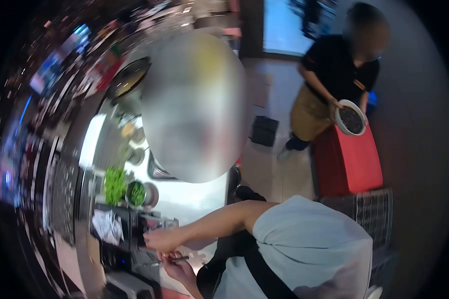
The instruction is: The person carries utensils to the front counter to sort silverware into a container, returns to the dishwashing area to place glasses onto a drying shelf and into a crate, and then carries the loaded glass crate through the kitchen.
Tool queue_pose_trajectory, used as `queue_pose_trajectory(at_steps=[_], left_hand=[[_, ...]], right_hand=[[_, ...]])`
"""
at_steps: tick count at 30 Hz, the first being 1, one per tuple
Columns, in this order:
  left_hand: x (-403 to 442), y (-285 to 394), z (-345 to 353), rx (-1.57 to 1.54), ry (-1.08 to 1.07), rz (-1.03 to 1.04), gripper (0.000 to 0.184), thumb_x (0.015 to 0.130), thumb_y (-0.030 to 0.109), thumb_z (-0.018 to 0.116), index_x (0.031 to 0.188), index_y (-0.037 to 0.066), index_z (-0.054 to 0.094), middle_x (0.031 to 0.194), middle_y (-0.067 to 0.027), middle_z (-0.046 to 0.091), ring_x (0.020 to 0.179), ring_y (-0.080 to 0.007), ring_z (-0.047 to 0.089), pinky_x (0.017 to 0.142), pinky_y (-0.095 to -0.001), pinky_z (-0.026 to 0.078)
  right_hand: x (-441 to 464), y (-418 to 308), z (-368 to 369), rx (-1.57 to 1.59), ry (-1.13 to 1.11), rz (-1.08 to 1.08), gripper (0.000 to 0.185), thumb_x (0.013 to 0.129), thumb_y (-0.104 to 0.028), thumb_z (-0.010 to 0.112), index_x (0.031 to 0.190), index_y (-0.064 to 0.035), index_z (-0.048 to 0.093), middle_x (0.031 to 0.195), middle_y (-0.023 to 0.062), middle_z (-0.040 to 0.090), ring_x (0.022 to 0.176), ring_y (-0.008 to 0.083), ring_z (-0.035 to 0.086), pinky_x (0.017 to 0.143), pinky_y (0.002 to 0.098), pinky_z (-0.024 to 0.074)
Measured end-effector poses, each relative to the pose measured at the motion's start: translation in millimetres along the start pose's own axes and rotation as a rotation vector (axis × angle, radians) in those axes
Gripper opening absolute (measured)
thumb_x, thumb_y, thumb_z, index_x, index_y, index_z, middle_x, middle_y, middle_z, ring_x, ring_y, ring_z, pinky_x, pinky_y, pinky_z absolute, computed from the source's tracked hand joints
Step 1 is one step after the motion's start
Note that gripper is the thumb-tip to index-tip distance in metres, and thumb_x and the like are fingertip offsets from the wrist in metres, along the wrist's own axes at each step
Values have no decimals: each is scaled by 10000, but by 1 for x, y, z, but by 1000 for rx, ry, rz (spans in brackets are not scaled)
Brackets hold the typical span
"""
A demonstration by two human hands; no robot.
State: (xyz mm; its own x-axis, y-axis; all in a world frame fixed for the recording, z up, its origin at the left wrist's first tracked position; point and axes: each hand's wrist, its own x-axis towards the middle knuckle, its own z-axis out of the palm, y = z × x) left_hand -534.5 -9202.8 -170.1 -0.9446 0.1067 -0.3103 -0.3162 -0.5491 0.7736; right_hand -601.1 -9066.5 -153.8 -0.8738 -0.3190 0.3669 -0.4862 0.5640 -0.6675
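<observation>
My left hand [178, 270] is closed on a thin utensil with a dark handle [183, 258], over the near edge of the steel counter [197, 199]. Just above it in the view is my right hand [160, 240], its fingers bent together beside a dark piece of equipment [129, 226]; what they hold is too small to make out. A crumpled white cloth [107, 226] lies on that equipment. Close by stand a metal container of chopped greens [135, 193] and a bunch of leafy lettuce [114, 183].
A co-worker [341, 70] in a black shirt holds a white bowl with dark contents [351, 119] above a red box [346, 159]. A large blurred oval covers the upper middle of the view. A round pan [129, 78] stands at the counter's far end.
</observation>
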Motion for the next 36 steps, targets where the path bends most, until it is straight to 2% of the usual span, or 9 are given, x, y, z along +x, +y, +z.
queue_pose_trajectory(at_steps=[3,7,13,17,22,24,27,34,36], left_hand=[[8,0,-1,134,106,-11,284,989,201,468,1258,124,515,958,-18,593,761,-88,537,602,-239,440],[13,1,13,376,238,81,282,932,142,602,1205,114,534,805,-18,579,531,-35,418,393,-170,265],[8,-12,14,600,278,268,197,941,170,597,1106,66,567,763,-6,568,513,-23,371,417,-209,238],[30,-19,-6,643,303,398,162,862,149,690,896,29,587,697,2,534,554,-62,450,448,-214,327],[46,-10,-21,807,331,460,364,749,118,801,935,58,494,893,-57,506,791,-106,477,660,-238,402],[41,3,-9,943,378,569,416,740,121,807,985,60,476,838,-49,509,724,-98,484,598,-239,401],[36,28,2,460,353,-30,401,753,115,784,984,63,461,770,-2,498,630,-55,449,514,-213,352],[44,6,-7,612,378,429,303,835,127,716,997,64,468,764,-2,496,601,-55,457,474,-225,350],[32,14,4,444,373,300,201,899,147,627,1008,62,482,772,-8,484,620,-71,459,519,-224,375]], right_hand=[[-9,12,1,-4,29,-95,244,703,-172,680,866,4,642,927,217,615,892,375,627,741,460,508],[-13,14,-9,41,-44,-77,304,694,-225,677,904,-9,636,895,207,623,889,385,622,748,470,498],[-19,24,-5,77,-4,-159,311,650,-208,679,888,-15,625,877,192,645,883,389,621,741,479,494],[-19,18,-6,127,17,-6,281,616,-184,687,846,-43,608,796,161,617,795,384,598,695,463,477],[-19,27,-8,76,42,-182,109,729,-127,635,808,-56,608,849,123,575,883,326,551,774,428,441],[-24,20,-14,22,42,-172,136,743,-107,633,871,-60,639,920,115,568,945,316,535,810,424,424],[-21,8,-23,-37,126,-108,212,746,-112,630,952,-72,664,987,93,543,977,286,501,826,430,392],[-12,10,-30,-98,-125,-118,299,748,-76,618,1040,-96,675,1029,100,542,1023,294,501,860,425,397],[-15,7,-27,-116,-113,-78,327,764,-74,620,1087,-100,665,1089,109,546,1083,307,496,897,439,392]])
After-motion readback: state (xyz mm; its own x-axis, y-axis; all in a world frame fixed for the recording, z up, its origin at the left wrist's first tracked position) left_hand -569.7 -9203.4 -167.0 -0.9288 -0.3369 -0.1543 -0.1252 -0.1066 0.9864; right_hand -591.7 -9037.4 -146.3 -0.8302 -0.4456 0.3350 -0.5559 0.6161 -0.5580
